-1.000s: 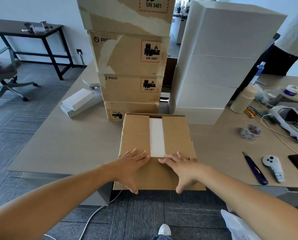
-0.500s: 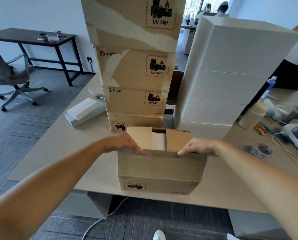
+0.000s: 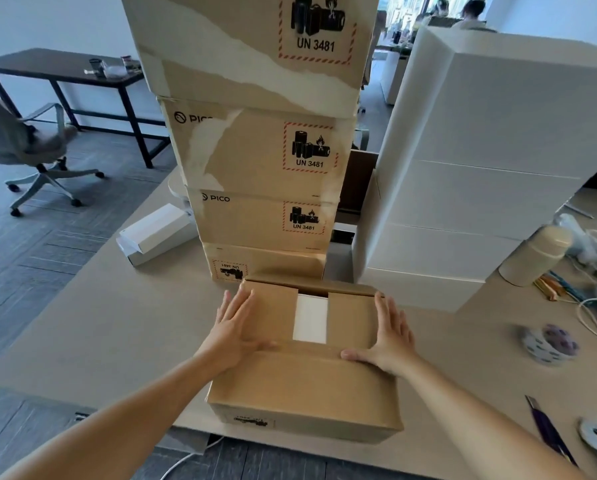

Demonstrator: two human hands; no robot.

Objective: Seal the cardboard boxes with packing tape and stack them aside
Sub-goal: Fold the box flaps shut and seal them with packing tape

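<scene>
- Two bare hands lie flat on a brown cardboard box (image 3: 304, 382) at the near edge of the desk (image 3: 99, 341), just in front of a tall stack of brown boxes (image 3: 255, 161).
- Our left hand (image 3: 236, 327) presses the left side flap and our right hand (image 3: 392, 336) presses the right one. Each grip is apart, fingers straight, clamped on nothing.
- We judge this box to be at an early step: both side flaps are down and the near long flap seems folded over, but the far flap stands up at the back.
- A white inner box (image 3: 310, 318) shows through the gap between the side flaps.
- We see no tape on this box, so closing, taping and stacking are all left to do.
- A blurred patterned roll (image 3: 549, 344), perhaps tape, lies well to the right on the desk.
</scene>
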